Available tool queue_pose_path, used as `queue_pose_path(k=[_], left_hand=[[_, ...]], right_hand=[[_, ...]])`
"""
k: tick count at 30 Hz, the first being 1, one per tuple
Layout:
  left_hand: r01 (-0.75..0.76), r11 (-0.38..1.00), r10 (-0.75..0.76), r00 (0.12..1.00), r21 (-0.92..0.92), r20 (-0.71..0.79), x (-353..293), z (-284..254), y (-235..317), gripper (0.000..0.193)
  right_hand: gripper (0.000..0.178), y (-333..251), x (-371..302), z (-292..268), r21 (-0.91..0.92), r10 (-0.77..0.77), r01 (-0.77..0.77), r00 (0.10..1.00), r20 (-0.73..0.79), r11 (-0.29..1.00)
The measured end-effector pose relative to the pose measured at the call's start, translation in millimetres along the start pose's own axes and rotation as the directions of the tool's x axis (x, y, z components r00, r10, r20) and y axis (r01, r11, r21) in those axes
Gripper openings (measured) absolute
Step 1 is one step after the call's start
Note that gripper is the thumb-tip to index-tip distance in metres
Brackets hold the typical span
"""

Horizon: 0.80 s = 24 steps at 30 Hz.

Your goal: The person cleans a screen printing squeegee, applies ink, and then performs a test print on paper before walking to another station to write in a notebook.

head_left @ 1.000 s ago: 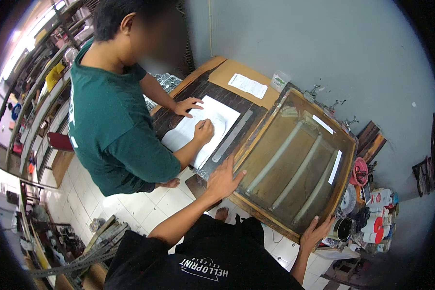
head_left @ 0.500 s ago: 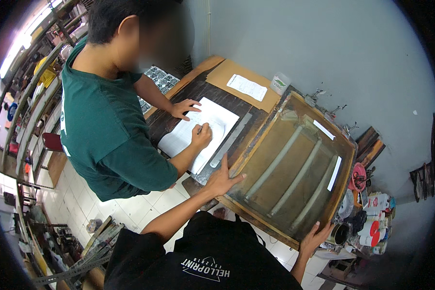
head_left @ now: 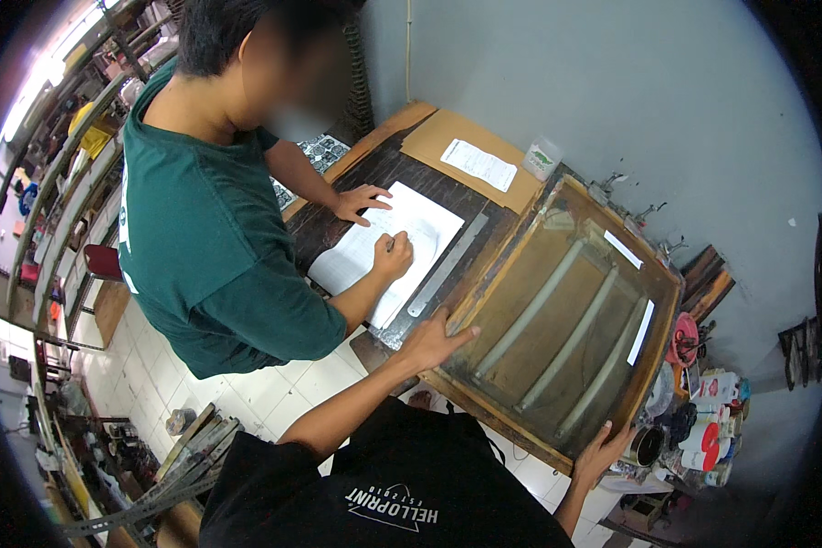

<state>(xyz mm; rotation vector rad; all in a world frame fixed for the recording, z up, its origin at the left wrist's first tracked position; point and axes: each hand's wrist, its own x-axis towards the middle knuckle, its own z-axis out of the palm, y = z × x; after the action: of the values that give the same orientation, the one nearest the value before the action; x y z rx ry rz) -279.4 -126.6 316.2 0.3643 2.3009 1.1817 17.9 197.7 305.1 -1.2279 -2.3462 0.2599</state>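
Note:
A wooden-framed printing screen (head_left: 571, 329) with brownish mesh lies in front of me; three pale curved bars show through it. My left hand (head_left: 434, 342) holds its near left edge, thumb resting over the wooden rim. At the near right corner, my right hand (head_left: 603, 452) grips the frame, with fingers along its outer side and some hidden beneath. White strips (head_left: 641, 331) are stuck on the right part of the mesh. To the left, a co-worker in a green shirt (head_left: 219, 247) writes with a pen on white paper (head_left: 420, 237).
A metal ruler (head_left: 447, 265) lies between the paper and screen. Brown cardboard (head_left: 429, 142) with a printed sheet sits farther back, beside a clear plastic cup (head_left: 541, 160). Clamps (head_left: 644, 215) line the screen's far edge. Tubs and cans (head_left: 703, 434) crowd the right; metal shelving (head_left: 55, 210) stands left.
The view has shifted slightly, moving the scene a little to the right. My left index finger has drawn in closer to the frame's edge. The co-worker's pen hand stays on the paper.

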Motion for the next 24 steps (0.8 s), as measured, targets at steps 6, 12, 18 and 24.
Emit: queue_pose_path(k=[6,12,18,24], left_hand=[[0.024,0.998,-0.020,0.998,-0.056,0.064,-5.9,-7.7,7.1,0.100],[-0.030,1.000,0.030,1.000,-0.002,0.011,-0.6,-1.0,-2.3,0.099],[-0.102,0.995,0.102,0.993,0.007,-0.056,3.6,3.5,-9.5,0.098],[-0.097,0.994,0.099,0.994,0.049,-0.037,0.5,-2.5,0.6,0.096]], right_hand=[[0.067,-8.5,-0.8,-6.4,0.040,0.012,-0.012,1.000,0.003,0.999],[0.066,-4.0,-1.1,-5.3,0.049,-0.004,0.005,1.000,-0.013,0.999],[0.064,-6.9,-2.4,-4.9,0.024,-0.012,0.012,1.000,-0.027,1.000],[0.063,-6.2,-1.3,-2.3,0.010,-0.015,0.015,0.998,-0.055,1.000]])
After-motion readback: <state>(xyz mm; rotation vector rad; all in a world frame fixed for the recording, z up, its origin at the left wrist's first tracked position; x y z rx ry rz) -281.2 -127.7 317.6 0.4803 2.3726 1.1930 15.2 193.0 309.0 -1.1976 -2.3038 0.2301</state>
